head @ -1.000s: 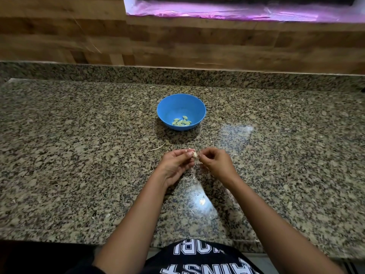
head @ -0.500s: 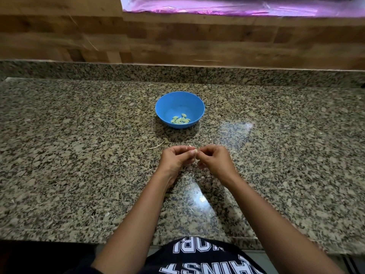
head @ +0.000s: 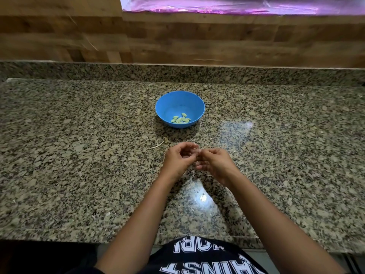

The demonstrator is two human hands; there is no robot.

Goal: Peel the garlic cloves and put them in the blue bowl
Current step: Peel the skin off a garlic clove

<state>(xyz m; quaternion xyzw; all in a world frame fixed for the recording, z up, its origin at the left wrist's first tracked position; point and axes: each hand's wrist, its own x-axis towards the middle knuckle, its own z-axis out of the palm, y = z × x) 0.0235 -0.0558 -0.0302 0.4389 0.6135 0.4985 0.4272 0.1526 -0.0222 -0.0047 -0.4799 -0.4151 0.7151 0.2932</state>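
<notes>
Holding perhaps eight cloves (head: 180,119), one blue bowl (head: 167,103)

Dim, warm indoor light. The blue bowl (head: 178,101) throws a soft shadow onto the countertop (head: 79,155) on its near side, so light falls from above and behind it. Far behind the bowl a pink-violet strip (head: 237,6) glows, washed out. Nearer the person than the bowl, a white glare spot (head: 202,197) burns on the polished stone; a paler sheen lies right of the bowl. Motion blur smears the left hand (head: 178,160) and right hand (head: 214,163) just in front of the bowl, leaving the garlic clove (head: 198,150) pinched between them a pale fleck. Wide-angle bowing curves the countertop's edges
</notes>
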